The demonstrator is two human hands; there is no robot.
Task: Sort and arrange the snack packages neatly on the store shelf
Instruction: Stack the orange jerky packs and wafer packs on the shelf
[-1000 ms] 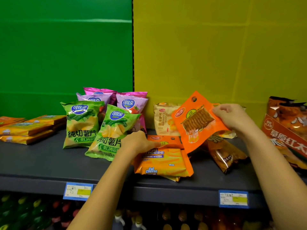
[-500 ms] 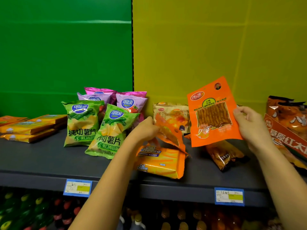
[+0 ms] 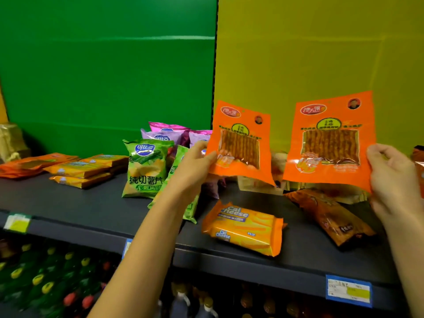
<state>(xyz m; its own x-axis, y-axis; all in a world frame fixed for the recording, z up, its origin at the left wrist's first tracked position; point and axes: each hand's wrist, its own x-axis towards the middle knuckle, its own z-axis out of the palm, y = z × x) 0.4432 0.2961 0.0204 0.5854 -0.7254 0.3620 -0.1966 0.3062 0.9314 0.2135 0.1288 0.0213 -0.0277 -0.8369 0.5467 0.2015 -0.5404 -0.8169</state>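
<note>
Two flat orange snack packs with clear windows are held upright above the dark shelf (image 3: 91,210). My left hand (image 3: 195,161) grips the smaller-looking orange pack (image 3: 241,141) by its left edge. My right hand (image 3: 390,171) grips the other orange pack (image 3: 330,138) by its right edge. Below them lie an orange Cal Cheese wafer pack (image 3: 243,228) and a brown snack bag (image 3: 330,214). Green chip bags (image 3: 146,168) stand left of my left arm, with pink chip bags (image 3: 165,134) behind.
Stacked yellow wafer packs (image 3: 85,168) and flat orange packs (image 3: 29,164) lie at the shelf's left. Pale packs (image 3: 259,184) sit behind the held ones. Price tags (image 3: 348,290) hang on the shelf edge, with bottles (image 3: 46,278) on the level below.
My left hand lifted a second orange pack off the wafer pack and raised it upright. My right hand held its pack up and shifted right. The view moved left and closer.
</note>
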